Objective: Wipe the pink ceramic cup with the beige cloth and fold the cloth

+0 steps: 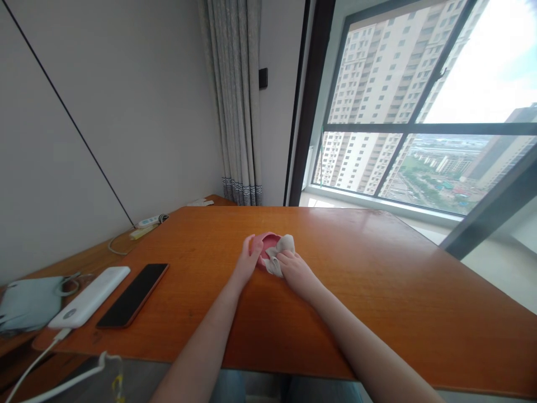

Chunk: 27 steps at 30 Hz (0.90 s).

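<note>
Near the middle of the wooden table, a small pink bowl [269, 239] is tilted so that part of its inside shows. My left hand [250, 254] grips the bowl by its left side, thumb at the rim. In my right hand [293, 267] is a crumpled whitish cloth [286, 244], pressed against the right side and inside of the bowl. The fingers of my right hand are bent around the cloth and partly hidden by it. The bowl's underside is out of sight.
On the left of the table [201, 302] lie a dark phone [133, 295] and a white power bank [90, 296] with a cable. Beyond them is a pale blue pouch [31, 302]. A power strip [149, 221] lies by the wall. A window [419, 134] is at the right.
</note>
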Each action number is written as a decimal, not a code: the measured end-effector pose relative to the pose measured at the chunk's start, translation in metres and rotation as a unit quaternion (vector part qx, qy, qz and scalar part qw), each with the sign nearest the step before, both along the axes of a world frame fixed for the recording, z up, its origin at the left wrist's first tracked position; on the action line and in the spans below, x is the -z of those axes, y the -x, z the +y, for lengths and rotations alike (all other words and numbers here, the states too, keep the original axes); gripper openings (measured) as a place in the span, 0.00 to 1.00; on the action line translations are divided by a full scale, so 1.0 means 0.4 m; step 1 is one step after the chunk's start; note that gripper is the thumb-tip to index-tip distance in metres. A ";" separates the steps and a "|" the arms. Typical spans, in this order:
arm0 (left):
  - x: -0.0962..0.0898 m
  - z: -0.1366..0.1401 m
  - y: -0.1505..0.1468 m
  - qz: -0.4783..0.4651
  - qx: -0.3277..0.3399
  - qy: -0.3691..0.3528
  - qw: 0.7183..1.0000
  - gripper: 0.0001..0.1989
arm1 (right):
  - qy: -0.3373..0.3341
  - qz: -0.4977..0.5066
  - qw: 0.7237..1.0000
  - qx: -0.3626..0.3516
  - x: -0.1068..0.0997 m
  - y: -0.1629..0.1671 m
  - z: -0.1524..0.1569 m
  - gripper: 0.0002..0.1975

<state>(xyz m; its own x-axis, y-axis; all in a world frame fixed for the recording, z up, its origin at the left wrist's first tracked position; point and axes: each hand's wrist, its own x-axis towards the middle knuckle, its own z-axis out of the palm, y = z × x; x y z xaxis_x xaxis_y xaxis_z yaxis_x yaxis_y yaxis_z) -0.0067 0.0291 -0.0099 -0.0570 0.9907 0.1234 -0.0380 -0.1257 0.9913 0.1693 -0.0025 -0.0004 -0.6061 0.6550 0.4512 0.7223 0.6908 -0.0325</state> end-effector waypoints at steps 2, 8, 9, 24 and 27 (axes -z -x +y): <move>0.004 -0.009 -0.020 -0.041 0.002 -0.011 0.999 0.35 | -0.017 0.002 1.000 0.022 -0.010 0.000 -0.007 0.09; 0.024 -0.024 -0.072 -0.095 0.008 -0.050 0.994 0.40 | -0.021 0.020 0.999 0.043 -0.015 -0.004 -0.012 0.08; 0.025 -0.021 -0.071 -0.092 -0.006 -0.052 0.994 0.34 | -0.014 0.022 0.999 0.034 -0.018 -0.002 -0.012 0.07; -0.022 -0.024 -0.033 -0.234 0.066 0.137 0.960 0.24 | 0.185 0.660 0.717 0.131 -0.017 -0.054 0.027 0.14; -0.024 -0.037 -0.042 -0.249 0.117 0.156 0.949 0.24 | 0.292 0.731 0.612 0.073 -0.009 -0.031 0.035 0.16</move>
